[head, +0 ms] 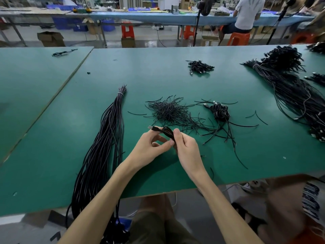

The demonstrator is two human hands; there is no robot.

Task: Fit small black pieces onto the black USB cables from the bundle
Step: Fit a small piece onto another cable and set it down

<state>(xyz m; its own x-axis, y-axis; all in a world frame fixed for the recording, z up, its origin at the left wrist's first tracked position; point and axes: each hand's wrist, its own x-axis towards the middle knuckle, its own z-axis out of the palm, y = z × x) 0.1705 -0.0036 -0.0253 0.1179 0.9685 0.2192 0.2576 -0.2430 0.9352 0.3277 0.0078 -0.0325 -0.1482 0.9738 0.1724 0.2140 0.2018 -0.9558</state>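
The left hand [151, 147] and right hand [186, 147] pinched a coiled cable [168, 132], apparently not yet fitted; pieces [168, 111] and a few done coils [219, 111] lay beyond the grip, a full bundle [105, 147] left of it.

Above the green surface [70, 120], the left hand [149, 147] and the right hand [186, 147] hold one coiled black USB cable [168, 132] between them, its plug [152, 128] poking out to the left past the left fingers. A long tied bundle of cables [103, 147] lies to the left, hanging over the near edge. Beyond the hands sits a heap of thin black ties [168, 110], with a small pile of coiled cables [219, 110] just to its right.
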